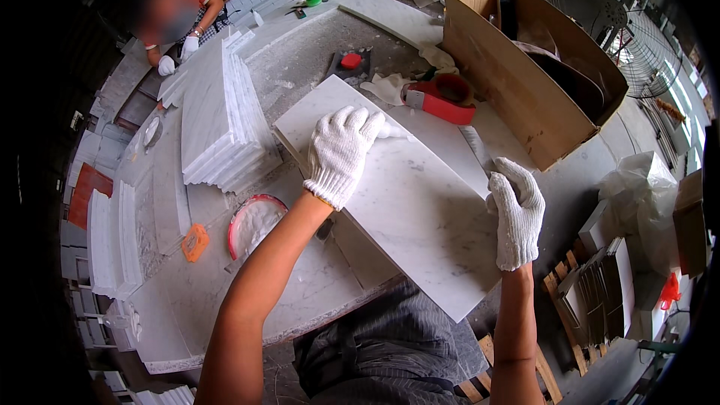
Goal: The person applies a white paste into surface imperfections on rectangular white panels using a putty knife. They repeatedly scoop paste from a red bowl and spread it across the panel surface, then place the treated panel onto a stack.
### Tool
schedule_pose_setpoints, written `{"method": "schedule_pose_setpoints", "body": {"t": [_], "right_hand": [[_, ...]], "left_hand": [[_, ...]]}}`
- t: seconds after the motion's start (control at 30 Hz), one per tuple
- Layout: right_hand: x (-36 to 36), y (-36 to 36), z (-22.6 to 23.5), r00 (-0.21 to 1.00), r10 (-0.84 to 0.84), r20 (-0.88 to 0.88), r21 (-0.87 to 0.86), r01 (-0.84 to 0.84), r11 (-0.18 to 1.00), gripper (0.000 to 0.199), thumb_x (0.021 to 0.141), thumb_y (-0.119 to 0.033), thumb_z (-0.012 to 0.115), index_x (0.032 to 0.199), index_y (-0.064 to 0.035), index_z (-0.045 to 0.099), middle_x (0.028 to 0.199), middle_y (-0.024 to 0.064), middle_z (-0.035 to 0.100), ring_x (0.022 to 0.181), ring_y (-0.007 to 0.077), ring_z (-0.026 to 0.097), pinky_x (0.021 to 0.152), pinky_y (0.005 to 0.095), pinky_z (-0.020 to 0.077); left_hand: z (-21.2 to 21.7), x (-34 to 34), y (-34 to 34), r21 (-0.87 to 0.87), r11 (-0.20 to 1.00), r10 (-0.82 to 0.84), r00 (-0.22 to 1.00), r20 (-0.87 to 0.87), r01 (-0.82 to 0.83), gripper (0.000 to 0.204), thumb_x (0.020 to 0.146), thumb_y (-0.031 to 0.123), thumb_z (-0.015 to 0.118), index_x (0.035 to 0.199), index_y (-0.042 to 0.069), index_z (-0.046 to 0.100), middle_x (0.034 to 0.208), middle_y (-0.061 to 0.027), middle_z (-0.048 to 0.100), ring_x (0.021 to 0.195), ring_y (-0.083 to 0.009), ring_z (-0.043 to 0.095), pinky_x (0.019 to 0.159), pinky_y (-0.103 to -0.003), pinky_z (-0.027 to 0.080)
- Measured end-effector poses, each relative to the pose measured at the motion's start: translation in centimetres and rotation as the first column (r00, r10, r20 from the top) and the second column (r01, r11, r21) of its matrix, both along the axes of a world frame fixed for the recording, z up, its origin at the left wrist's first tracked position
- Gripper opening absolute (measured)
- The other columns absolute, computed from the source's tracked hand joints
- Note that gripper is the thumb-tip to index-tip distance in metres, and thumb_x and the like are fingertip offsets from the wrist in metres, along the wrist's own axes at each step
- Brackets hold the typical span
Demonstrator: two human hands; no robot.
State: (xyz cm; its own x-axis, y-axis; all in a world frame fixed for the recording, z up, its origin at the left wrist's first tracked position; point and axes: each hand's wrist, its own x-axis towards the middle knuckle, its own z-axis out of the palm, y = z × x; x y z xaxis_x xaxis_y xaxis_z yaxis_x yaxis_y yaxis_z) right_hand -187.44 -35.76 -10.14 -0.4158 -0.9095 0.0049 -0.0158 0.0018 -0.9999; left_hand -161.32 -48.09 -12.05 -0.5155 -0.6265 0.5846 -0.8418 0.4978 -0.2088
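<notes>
A pale, grey-veined marble slab (427, 202) lies at a slant in front of me, its near corner reaching over my lap. My left hand (341, 151), in a white knitted glove, is closed on top of it. From that fist a white tapered thing (394, 132) sticks out to the right; its kind is unclear. At the slab's right edge is my right hand (516, 214), also gloved, fingers curled against the edge. Behind the slab sit a red tape dispenser (444, 99) and a crumpled white glove (386, 88).
Left of the slab stand stacked marble pieces (225, 116), a red-rimmed bowl of white paste (256, 223) and an orange tool (195, 242). An open cardboard box (517, 82) is at right, before a fan (589, 15). Another person (172, 15) works at far left.
</notes>
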Motion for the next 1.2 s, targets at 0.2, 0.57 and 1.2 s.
{"method": "schedule_pose_setpoints", "body": {"t": [0.2,0.57,1.2], "right_hand": [[-0.06,-0.03,-0.11,1.0,-0.002,-0.018,-0.012,0.002,1.0,0.029,0.094,-0.014,0.068,0.119,0.0005,0.067,0.086,0.0053,0.066,0.064,0.0084,0.057,0.059,0.0236,0.0462],[-0.12,0.0,-0.09,1.0,-0.006,-0.012,-0.003,0.006,1.0,0.03,0.093,-0.015,0.068,0.119,0.0012,0.066,0.088,0.0059,0.066,0.065,0.0088,0.058,0.058,0.0241,0.0465],[-0.37,0.08,0.02,1.0,-0.017,0.001,-0.002,0.017,1.0,0.03,0.092,-0.014,0.068,0.117,0.0022,0.066,0.09,0.006,0.066,0.065,0.0097,0.058,0.06,0.0241,0.0475]], "left_hand": [[-0.08,-0.11,0.02,-0.009,1.0,0.007,1.0,-0.007,-0.007,0.036,0.079,0.019,0.067,0.115,0.019,0.066,0.11,-0.0006,0.063,0.107,-0.0236,0.06,0.086,-0.042,0.049],[-0.44,-0.09,-0.07,-0.016,1.0,0.019,1.0,0.001,-0.019,0.037,0.078,0.02,0.068,0.116,0.021,0.066,0.112,0.0012,0.062,0.109,-0.023,0.059,0.087,-0.042,0.049],[-0.13,-0.39,-0.14,-0.057,0.998,0.007,1.0,0.023,-0.006,0.031,0.082,0.022,0.065,0.112,0.019,0.067,0.106,0.0009,0.063,0.103,-0.0232,0.061,0.084,-0.042,0.051]]}}
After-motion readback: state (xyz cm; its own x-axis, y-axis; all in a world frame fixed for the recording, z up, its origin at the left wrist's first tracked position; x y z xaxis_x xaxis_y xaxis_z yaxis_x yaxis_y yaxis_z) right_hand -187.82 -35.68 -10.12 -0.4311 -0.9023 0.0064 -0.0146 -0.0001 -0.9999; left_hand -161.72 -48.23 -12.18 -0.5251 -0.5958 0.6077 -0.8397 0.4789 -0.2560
